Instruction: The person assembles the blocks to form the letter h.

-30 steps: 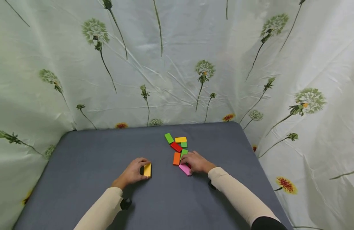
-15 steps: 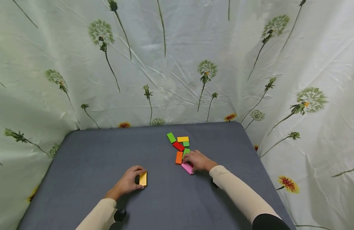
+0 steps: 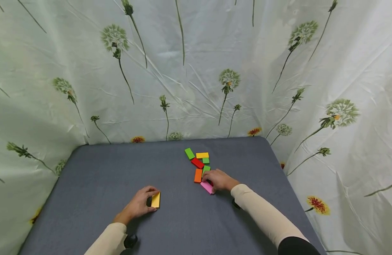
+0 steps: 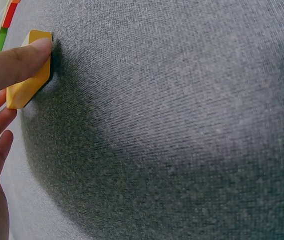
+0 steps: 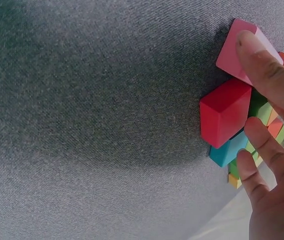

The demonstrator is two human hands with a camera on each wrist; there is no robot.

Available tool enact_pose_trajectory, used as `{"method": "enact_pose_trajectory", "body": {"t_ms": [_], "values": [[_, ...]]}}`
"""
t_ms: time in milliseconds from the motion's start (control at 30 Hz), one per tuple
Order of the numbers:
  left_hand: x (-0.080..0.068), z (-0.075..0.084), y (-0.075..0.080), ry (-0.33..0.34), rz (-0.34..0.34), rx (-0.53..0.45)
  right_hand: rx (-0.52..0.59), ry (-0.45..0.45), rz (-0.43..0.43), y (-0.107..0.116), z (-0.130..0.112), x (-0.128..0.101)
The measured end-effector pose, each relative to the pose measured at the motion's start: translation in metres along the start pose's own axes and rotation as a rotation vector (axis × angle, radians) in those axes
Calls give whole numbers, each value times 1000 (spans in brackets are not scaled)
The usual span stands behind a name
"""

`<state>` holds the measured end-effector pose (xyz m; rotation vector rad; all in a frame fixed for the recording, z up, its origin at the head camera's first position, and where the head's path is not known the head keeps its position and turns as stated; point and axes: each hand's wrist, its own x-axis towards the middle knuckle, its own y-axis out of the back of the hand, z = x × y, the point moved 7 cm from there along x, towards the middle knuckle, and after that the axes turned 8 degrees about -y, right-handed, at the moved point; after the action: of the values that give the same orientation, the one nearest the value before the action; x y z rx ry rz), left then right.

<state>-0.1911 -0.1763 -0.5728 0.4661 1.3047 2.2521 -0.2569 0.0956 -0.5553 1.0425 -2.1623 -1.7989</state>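
My left hand [image 3: 139, 204] sat low and left of centre in the head view, its fingers [image 4: 17, 62] pinching a yellow block [image 3: 156, 200] that stood on its long edge on the grey worktop [image 3: 97, 177]. All around that block the cloth lay bare: wide open room toward the frame's left edge, up toward the curtain [image 3: 196, 71], and across to the right as far as the block pile. Against the picture from a second back, this hand and its block sat lower and further left in the frame, further from the pile.

Right of centre, my right hand [image 3: 219, 180] rested at the lower end of the pile, fingers [image 5: 261, 75] curled down over the blocks. One fingertip pressed the pink block [image 3: 207, 187], and a red block [image 5: 225, 112] stood just under my hand, touching the pink one. I could not tell whether any block was truly gripped. The orange block [image 3: 198, 175] lay just left of my knuckles, with green, red and yellow pieces trailing up the frame. The worktop's right edge ran near, leaving only a narrow strip beyond that hand. The right hand lay where it had been before.
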Motion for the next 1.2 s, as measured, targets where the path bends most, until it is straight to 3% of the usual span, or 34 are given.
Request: {"method": "enact_pose_trajectory", "body": {"t_ms": [267,867,1200], "values": [[-5,-2,2,50,-1,-53,-6,13,-2,0,-2,0],[-16,-6,7,9,51,-44,-4,24,13,0,-3,-2],[-18,-8,9,19,45,-36,0,17,8,0,-3,-1]]}}
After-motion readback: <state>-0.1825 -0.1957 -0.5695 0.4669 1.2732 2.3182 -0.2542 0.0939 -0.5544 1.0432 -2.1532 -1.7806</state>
